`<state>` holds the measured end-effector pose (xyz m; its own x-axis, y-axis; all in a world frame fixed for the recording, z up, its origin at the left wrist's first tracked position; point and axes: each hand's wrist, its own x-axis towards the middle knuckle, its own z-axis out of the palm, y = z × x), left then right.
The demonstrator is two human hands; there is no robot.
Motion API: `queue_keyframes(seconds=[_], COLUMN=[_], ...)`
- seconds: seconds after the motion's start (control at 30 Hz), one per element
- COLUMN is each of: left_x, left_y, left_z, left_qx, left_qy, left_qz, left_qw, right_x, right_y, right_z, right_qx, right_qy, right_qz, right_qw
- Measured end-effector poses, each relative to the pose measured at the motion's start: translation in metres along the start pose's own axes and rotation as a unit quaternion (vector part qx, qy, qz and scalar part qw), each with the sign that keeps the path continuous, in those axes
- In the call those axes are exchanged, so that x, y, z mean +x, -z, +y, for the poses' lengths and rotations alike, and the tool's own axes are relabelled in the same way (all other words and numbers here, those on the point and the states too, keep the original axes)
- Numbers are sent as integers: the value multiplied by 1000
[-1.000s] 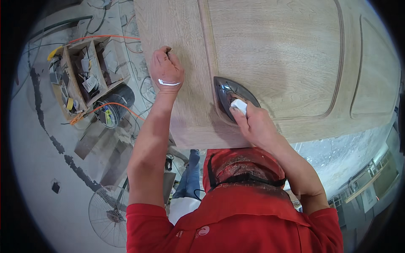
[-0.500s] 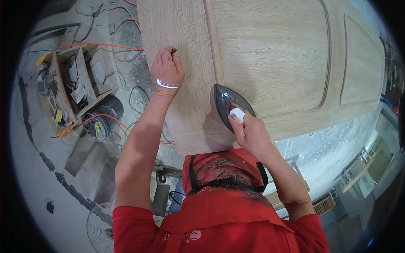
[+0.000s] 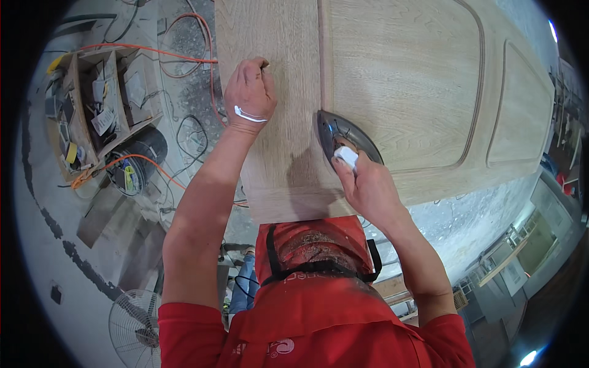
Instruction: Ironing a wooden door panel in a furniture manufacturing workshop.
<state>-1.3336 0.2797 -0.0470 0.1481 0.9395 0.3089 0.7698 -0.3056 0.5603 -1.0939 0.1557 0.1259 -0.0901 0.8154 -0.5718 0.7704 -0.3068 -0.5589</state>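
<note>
My right hand (image 3: pixel 375 189) is wrapped around the white handle of a dark clothes iron (image 3: pixel 359 136). The iron is over a pale wood-grain panel door (image 3: pixel 392 80), its pointed tip at the long moulding (image 3: pixel 326 67) between the flat border and the raised panel. Whether its sole fully touches the wood cannot be told. On the flat border at the left, my left hand (image 3: pixel 250 92) rests with its fingers curled in. What those fingers hold, if anything, is hidden. A white streak crosses the back of that wrist.
Left of the door stands a wooden tote (image 3: pixel 92 110) with tools and papers, beside a dark bucket (image 3: pixel 141 159). An orange cord (image 3: pixel 147 49) runs across the floor. A wire fan (image 3: pixel 135 328) is at lower left. Boards and frames (image 3: pixel 521 264) stand at lower right.
The iron in my right hand has shifted slightly right and away from me, along the moulding. My left hand stays on the border, curled. The whole view has shifted a little.
</note>
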Motion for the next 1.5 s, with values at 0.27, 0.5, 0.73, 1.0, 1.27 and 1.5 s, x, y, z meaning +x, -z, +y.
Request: queue_keyframes(seconds=[0.27, 0.5, 0.73, 1.0, 1.27, 1.5], left_x=[0, 3, 2, 2, 3, 1], left_y=[-1, 0, -3, -3, -6, -6], left_z=[0, 0, 2, 2, 4, 1], left_qx=[9, 15, 11, 26, 30, 33], left_qy=[-7, -9, -12, -11, 1, -8], left_qz=[5, 0, -8, -11, -15, -17], left_qw=[1000, 1000, 1000, 1000, 999, 999], right_x=[3, -22, -15, -17, -17, -10], right_y=[-14, -29, -33, -53, -43, -17], right_z=[5, 27, 27, 33, 30, 42], right_qx=[54, 209, 398, 426, 455, 317], right_qy=[-28, -115, -177, -155, -170, -132], right_qz=[17, 65, 60, 90, 73, 43], right_qw=[998, 969, 898, 887, 871, 938])
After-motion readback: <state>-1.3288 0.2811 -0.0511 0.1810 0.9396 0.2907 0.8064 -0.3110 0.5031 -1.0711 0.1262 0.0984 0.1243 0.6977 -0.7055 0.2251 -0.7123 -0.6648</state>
